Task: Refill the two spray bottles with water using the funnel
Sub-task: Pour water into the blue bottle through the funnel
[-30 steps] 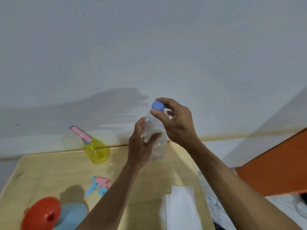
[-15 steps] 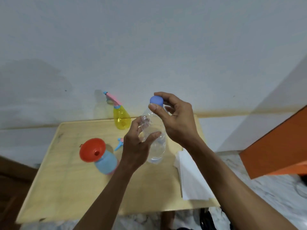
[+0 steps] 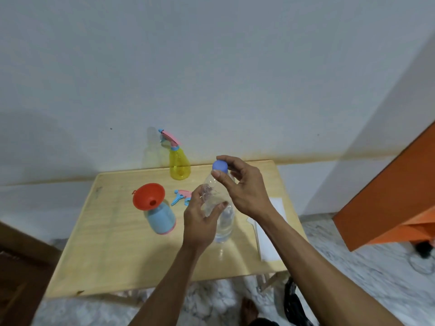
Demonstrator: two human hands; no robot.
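1. The water bottle was held upright above the counter, its body wrapped by the left hand and its blue cap pinched by the right hand, thumb in front and forefinger curled over the back.
2. The clear, thin plastic looked likely to buckle under a hard squeeze, so a grip low on the body seemed safer once the cap was off.
3. With water only in its lower part, it probably weighed little.
4. The blue spray bottle stood on the counter with the red funnel seated in its neck; top-heavy, it would likely tip if knocked.
5. The yellow spray bottle stood at the back with its head on; a loose spray head lay between them.
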